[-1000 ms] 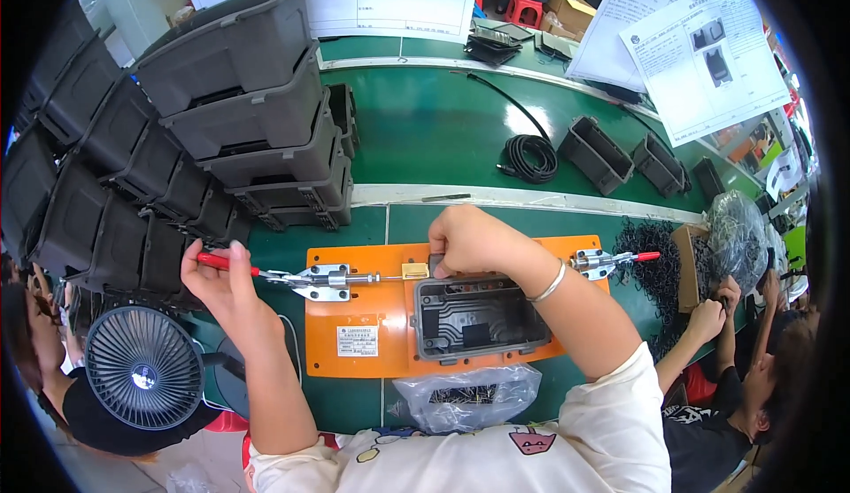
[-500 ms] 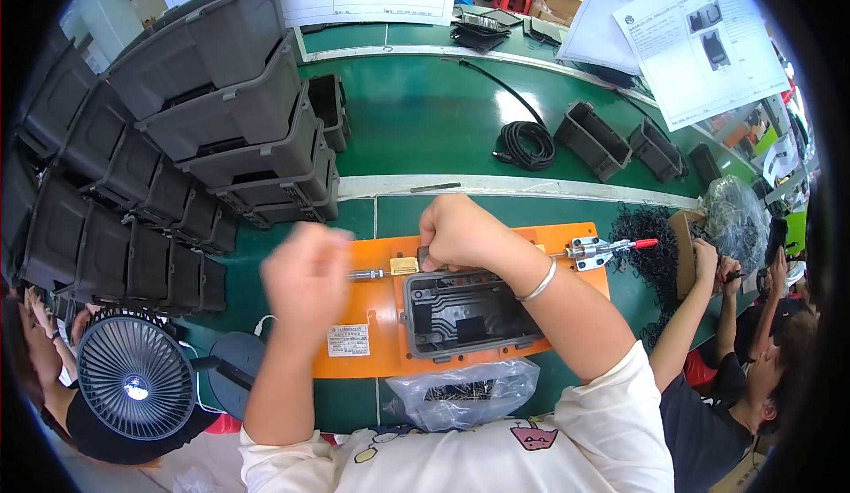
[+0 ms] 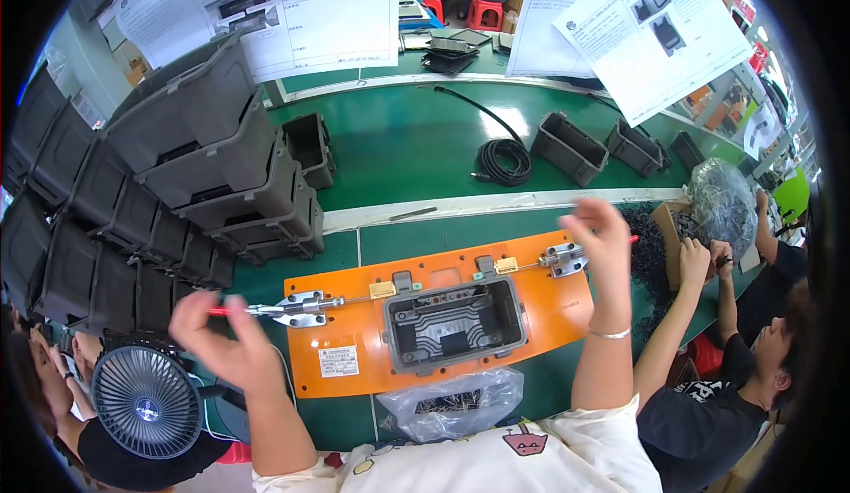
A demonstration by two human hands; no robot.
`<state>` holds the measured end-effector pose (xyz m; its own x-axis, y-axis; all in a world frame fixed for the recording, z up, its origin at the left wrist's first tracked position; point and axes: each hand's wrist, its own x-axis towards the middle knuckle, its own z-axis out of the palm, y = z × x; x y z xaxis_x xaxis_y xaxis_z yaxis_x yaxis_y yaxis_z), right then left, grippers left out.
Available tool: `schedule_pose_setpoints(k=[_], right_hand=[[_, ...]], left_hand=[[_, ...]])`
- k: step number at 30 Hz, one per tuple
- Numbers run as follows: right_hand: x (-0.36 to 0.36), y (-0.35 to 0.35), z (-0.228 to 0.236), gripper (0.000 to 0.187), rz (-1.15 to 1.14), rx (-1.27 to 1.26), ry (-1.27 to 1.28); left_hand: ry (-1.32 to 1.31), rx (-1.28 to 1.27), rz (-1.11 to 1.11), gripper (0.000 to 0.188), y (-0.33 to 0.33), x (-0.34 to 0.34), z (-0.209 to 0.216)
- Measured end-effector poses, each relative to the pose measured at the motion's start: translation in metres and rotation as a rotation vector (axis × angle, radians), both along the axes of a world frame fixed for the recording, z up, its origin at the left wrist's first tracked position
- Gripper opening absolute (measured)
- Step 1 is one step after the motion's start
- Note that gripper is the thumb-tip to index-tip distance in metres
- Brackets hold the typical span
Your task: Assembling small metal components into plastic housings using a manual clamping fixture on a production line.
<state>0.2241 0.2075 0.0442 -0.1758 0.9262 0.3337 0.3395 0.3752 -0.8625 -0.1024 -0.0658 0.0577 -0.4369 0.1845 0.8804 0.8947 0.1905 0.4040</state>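
Observation:
A dark grey open plastic housing (image 3: 452, 364) sits in an orange fixture board (image 3: 332, 316) on the green bench. Metal push clamps stand at either side, the left clamp (image 3: 305, 309) and the right clamp (image 3: 563, 260), with rods running to yellow blocks (image 3: 382, 289) by the housing's far wall. My left hand (image 3: 221, 338) is at the left clamp's red handle, fingers and thumb apart around it; firm contact cannot be made out. Raised beside the right clamp, my right hand (image 3: 604, 232) has its thumb and fingers apart and holds nothing visible.
Stacked grey bins (image 3: 204, 130) rise at the left above a black fan (image 3: 146, 400). A plastic bag of small metal parts (image 3: 456, 404) lies before the fixture. Coiled black cable (image 3: 505, 161) and more housings (image 3: 571, 146) lie behind. A co-worker's arms (image 3: 677, 294) reach in at right.
My right hand has left the housing's far edge and moved right to the right clamp. My left hand has moved left and down, uncovering the left clamp. The view has shifted slightly.

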Motion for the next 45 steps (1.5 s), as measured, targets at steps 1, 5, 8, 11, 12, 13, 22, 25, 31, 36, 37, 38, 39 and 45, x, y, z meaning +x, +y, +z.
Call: schedule_pose_setpoints(k=[1,5,8,11,12,13,22,25,31,36,37,38,39,45], right_hand=[[0.036,0.014,-0.017,0.045,-0.227,0.069,-0.017],[0.09,0.034,-0.045,0.063,-0.724,-0.28,0.256],[0.11,0.066,-0.072,0.049,-0.255,-0.703,0.995],[0.118,0.088,-0.068,0.042,-0.267,-0.628,1.14],[0.115,0.09,-0.059,0.043,-0.189,-0.526,1.145],[0.11,0.086,-0.044,0.045,-0.117,-0.421,1.145],[-0.035,-0.015,-0.002,0.033,0.288,0.365,-0.657],[-0.027,-0.011,-0.002,0.042,0.251,0.464,-0.74],[-0.011,-0.011,0.025,0.052,-0.03,0.22,0.015],[0.046,-0.034,0.014,0.028,-0.31,0.13,0.243],[0.042,-0.048,0.002,0.021,-0.104,0.025,0.202],[0.024,-0.069,-0.002,0.024,0.001,-0.121,-0.068],[0.002,-0.09,-0.002,0.033,0.089,-0.066,-0.347],[-0.021,-0.095,-0.006,0.027,0.154,0.124,-0.562]], left_hand=[[-0.067,-0.149,-0.173,0.027,0.012,0.02,0.006],[-0.064,-0.621,-0.73,0.036,0.078,0.082,-0.002],[0.039,-0.857,-0.758,0.039,0.116,0.108,-0.012],[0.063,-0.884,-0.797,0.039,0.144,0.126,-0.031],[0.034,-0.868,-0.805,0.036,0.147,0.128,-0.035],[0.003,-0.85,-0.819,0.033,0.15,0.13,-0.038],[-0.029,-0.73,-0.817,0.027,0.152,0.132,-0.045],[-0.008,-0.717,-0.826,0.027,0.152,0.133,-0.042],[0.046,-0.819,-0.808,0.048,0.099,0.112,-0.014],[-0.191,-0.8,-0.545,0.039,0.037,0.08,-0.01],[-0.309,-0.833,-0.527,0.043,0.029,0.074,-0.011],[-0.314,-0.861,-0.504,0.046,0.024,0.069,-0.014],[-0.321,-0.876,-0.483,0.046,0.021,0.067,-0.022],[-0.299,-0.967,-0.516,0.038,0.035,0.074,-0.017]])
